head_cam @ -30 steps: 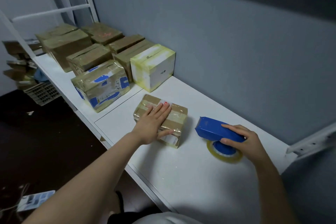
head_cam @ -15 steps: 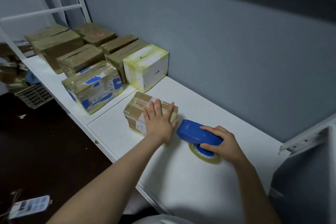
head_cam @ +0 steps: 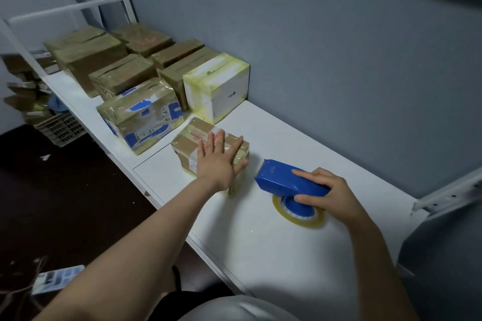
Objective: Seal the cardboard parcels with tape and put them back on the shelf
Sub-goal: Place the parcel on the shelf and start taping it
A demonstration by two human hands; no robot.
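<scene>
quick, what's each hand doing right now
Left hand: open, fingers spread flat on the small taped parcel.
Right hand: holds the blue tape dispenser, which rests on the shelf.

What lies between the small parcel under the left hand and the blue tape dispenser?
Nothing: only a narrow strip of bare white shelf separates the small parcel from the tape dispenser, as the head view shows.

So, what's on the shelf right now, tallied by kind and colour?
Plain brown parcels: 7 (far-left pair hard to separate)
Brown parcel with blue patches: 1
White parcel: 1
Blue tape dispenser: 1
Total: 10
</scene>
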